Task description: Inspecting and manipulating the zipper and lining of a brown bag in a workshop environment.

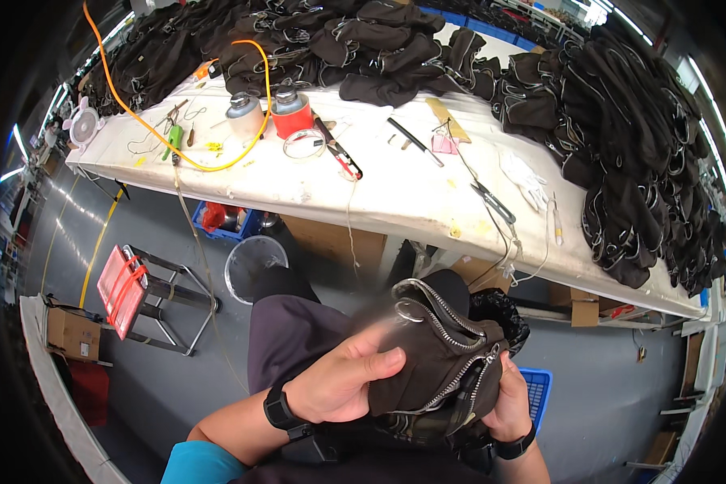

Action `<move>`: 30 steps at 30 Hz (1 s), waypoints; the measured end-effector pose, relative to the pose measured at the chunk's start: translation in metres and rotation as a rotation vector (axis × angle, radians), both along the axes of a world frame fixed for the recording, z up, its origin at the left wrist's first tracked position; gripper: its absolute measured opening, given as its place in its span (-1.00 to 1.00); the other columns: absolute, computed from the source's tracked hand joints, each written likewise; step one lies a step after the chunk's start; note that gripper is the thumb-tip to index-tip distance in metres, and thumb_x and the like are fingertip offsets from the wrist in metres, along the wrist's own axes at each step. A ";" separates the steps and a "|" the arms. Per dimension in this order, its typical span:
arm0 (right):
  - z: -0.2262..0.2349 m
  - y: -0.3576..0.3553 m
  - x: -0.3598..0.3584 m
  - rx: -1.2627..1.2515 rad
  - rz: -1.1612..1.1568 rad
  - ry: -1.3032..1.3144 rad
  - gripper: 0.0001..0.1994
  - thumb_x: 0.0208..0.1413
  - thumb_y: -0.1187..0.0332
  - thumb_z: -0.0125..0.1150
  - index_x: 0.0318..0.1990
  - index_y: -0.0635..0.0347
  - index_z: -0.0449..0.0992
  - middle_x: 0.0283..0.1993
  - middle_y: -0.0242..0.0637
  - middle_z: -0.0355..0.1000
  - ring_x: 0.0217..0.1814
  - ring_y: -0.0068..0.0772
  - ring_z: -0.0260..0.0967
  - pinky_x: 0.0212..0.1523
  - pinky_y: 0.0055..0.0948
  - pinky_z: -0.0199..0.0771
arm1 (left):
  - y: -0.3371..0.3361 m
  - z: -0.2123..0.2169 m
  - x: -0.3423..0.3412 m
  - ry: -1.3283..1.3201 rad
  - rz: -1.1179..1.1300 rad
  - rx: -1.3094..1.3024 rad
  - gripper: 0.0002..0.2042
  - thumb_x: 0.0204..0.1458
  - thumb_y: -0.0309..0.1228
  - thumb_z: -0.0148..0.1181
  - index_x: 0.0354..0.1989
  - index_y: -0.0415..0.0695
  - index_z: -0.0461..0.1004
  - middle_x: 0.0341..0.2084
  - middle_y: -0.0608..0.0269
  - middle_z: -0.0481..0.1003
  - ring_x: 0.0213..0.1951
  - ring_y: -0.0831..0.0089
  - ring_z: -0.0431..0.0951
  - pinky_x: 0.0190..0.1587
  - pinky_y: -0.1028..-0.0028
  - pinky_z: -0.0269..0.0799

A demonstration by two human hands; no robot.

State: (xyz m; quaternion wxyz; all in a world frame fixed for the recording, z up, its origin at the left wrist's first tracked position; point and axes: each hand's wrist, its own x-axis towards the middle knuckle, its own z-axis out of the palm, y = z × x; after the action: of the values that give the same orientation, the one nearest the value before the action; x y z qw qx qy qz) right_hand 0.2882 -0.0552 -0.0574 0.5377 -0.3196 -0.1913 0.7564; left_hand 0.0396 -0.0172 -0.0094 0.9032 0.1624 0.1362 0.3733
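Observation:
A dark brown fabric bag [436,355] with silver zippers rests in my lap, near the lower middle of the view. My left hand [343,379] grips its left side, thumb lying across the fabric. On the bag's right side my right hand [510,399] holds it from underneath, mostly hidden by the fabric. Both wrists wear black bands. An open zipper edge curls up at the top of the bag.
A long white worktable [395,194] stretches ahead, with heaps of dark bags [629,137] at the back and right. On it lie an orange cable [137,121], a red can [292,114], scissors [492,202] and tape. A red stool [125,286], a bucket [250,262] and blue crates stand on the floor.

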 end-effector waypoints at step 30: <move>0.056 0.014 -0.038 0.383 -0.067 -0.445 -0.93 0.18 0.48 0.14 -0.26 0.31 0.47 -0.12 -0.31 0.48 -0.09 -0.58 0.36 -0.01 -0.54 0.32 | 0.024 0.016 0.027 -0.069 -0.105 0.016 -0.62 0.30 -0.36 -0.03 0.22 -0.29 0.24 0.12 0.15 0.38 0.14 0.41 0.40 0.20 0.39 0.33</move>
State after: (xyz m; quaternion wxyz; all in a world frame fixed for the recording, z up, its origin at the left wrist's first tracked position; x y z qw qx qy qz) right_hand 0.2506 -0.0412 -0.0011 0.5577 -0.3765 -0.4330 0.5998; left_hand 0.0668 0.0067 0.0061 0.9243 0.1636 0.0933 0.3321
